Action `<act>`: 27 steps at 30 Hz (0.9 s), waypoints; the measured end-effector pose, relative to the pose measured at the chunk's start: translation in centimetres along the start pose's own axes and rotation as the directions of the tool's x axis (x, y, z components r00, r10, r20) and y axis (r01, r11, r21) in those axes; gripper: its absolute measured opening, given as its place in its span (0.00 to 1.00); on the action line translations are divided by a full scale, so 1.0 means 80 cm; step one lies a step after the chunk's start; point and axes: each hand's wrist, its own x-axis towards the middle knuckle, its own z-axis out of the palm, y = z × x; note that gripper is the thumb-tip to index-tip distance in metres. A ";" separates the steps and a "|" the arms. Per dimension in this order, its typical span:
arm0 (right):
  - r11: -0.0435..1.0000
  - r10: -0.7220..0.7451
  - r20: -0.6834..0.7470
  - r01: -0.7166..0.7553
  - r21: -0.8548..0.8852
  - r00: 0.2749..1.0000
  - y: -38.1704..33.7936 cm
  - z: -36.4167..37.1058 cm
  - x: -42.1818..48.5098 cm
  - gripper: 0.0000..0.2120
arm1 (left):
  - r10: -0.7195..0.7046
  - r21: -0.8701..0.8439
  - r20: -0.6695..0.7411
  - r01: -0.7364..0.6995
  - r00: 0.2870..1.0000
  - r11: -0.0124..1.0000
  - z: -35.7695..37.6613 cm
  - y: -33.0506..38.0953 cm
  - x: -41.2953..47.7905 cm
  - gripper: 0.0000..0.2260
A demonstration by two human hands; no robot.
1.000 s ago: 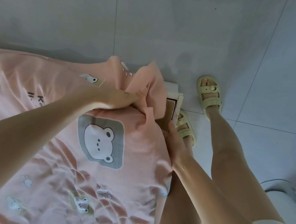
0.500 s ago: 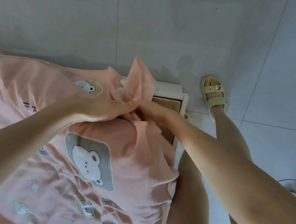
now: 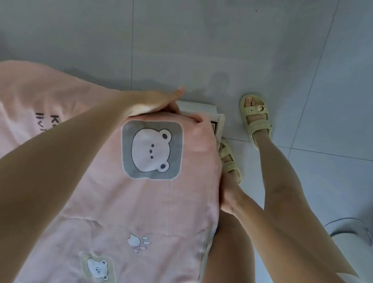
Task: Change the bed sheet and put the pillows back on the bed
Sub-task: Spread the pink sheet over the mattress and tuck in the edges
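Gone is the flap of cloth that stood bunched at the corner half a second ago: the pink bear-print bed sheet [image 3: 129,204] now lies drawn smooth over the mattress corner, just short of the white bed frame [image 3: 219,121]. Her left hand [image 3: 148,104] has flattened onto that corner, palm down, thumb lifted clear, pressing rather than gripping as far as I can see. Her right hand [image 3: 229,198] has dropped to the mattress side, fingers hidden under the sheet's hanging edge, so I cannot tell whether it holds cloth or merely pushes it in. It looks a light, limp, slightly clingy cotton that creases easily; best taken by the hem near a corner and pulled taut before tucking.
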 end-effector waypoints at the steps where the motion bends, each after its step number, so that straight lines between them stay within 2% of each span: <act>1: 1.000 -0.022 -0.007 0.022 -0.015 1.000 -0.006 -0.004 -0.005 0.28 | 0.022 0.015 -0.022 -0.022 1.000 1.000 0.002 0.002 0.002 0.34; 2: 0.998 -0.031 -0.060 0.028 -0.051 0.998 -0.017 -0.007 -0.015 0.33 | 0.054 -0.002 -0.043 -0.054 0.998 0.999 0.002 0.008 0.002 0.33; 4: 0.990 -0.113 -0.112 0.103 -0.093 0.987 -0.016 -0.018 -0.025 0.32 | 0.118 -0.073 -0.155 -0.130 0.981 0.989 -0.006 0.006 0.005 0.28; 7: 0.988 -0.104 -0.049 0.097 -0.119 0.993 -0.001 -0.025 -0.033 0.26 | 0.258 -0.080 -0.396 -0.313 0.881 0.946 -0.023 -0.001 -0.009 0.19; 9: 0.982 -0.098 0.003 0.097 -0.163 0.995 0.001 -0.023 -0.035 0.26 | 0.372 -0.022 -0.463 -0.430 0.805 0.902 -0.025 -0.004 -0.037 0.19; 10: 0.976 -0.101 0.012 0.101 -0.192 0.995 -0.003 -0.021 -0.029 0.29 | 0.432 0.044 -0.463 -0.466 0.774 0.884 -0.019 -0.006 -0.056 0.20; 12: 0.952 -0.120 -0.003 0.114 -0.282 0.993 -0.020 -0.013 -0.032 0.37 | 0.522 0.235 -0.386 -0.466 0.760 0.853 0.003 -0.014 -0.084 0.22; 14: 0.917 -0.247 -0.094 0.201 -0.343 0.965 -0.042 -0.003 -0.045 0.38 | 0.599 0.489 -0.296 -0.421 0.744 0.764 0.035 -0.027 -0.088 0.28; 15: 0.864 -0.416 -0.126 0.348 -0.363 0.901 -0.054 0.003 -0.055 0.33 | 0.641 0.610 -0.261 -0.391 0.722 0.689 0.051 -0.034 -0.081 0.28; 16: 0.771 -0.596 -0.122 0.524 -0.361 0.794 -0.065 0.011 -0.062 0.26 | 0.659 0.671 -0.244 -0.367 0.712 0.645 0.062 -0.040 -0.068 0.27; 18: 0.499 -0.826 0.059 0.776 -0.385 0.560 -0.091 0.042 -0.094 0.14 | 0.651 0.688 -0.281 -0.325 0.705 0.649 0.069 -0.040 -0.036 0.26; 19: 0.330 -0.868 0.197 0.825 -0.459 0.457 -0.103 0.061 -0.101 0.14 | 0.639 0.690 -0.307 -0.298 0.705 0.660 0.067 -0.034 -0.019 0.27; 20: 0.183 -0.858 0.318 0.819 -0.544 0.403 -0.107 0.076 -0.091 0.17 | 0.630 0.703 -0.323 -0.266 0.706 0.660 0.064 -0.028 -0.005 0.29; 21: 0.072 -0.840 0.386 0.784 -0.616 0.381 -0.110 0.086 -0.079 0.20 | 0.626 0.724 -0.340 -0.229 0.702 0.651 0.062 -0.021 0.005 0.29; 22: 0.026 -0.840 0.391 0.748 -0.663 0.376 -0.112 0.091 -0.066 0.20 | 0.623 0.735 -0.360 -0.200 0.694 0.648 0.061 -0.016 0.013 0.28; 23: 0.049 -0.845 0.354 0.719 -0.694 0.400 -0.115 0.091 -0.056 0.20 | 0.617 0.727 -0.399 -0.176 0.679 0.664 0.062 -0.015 0.019 0.26; 25: 0.175 -0.828 0.251 0.657 -0.734 0.501 -0.123 0.082 -0.049 0.19 | 0.589 0.691 -0.477 -0.136 0.652 0.710 0.065 -0.014 0.024 0.26; 27: 0.248 -0.725 0.249 0.580 -0.776 0.642 -0.139 0.079 -0.055 0.18 | 0.572 0.680 -0.499 -0.116 0.651 0.724 0.065 -0.014 0.025 0.29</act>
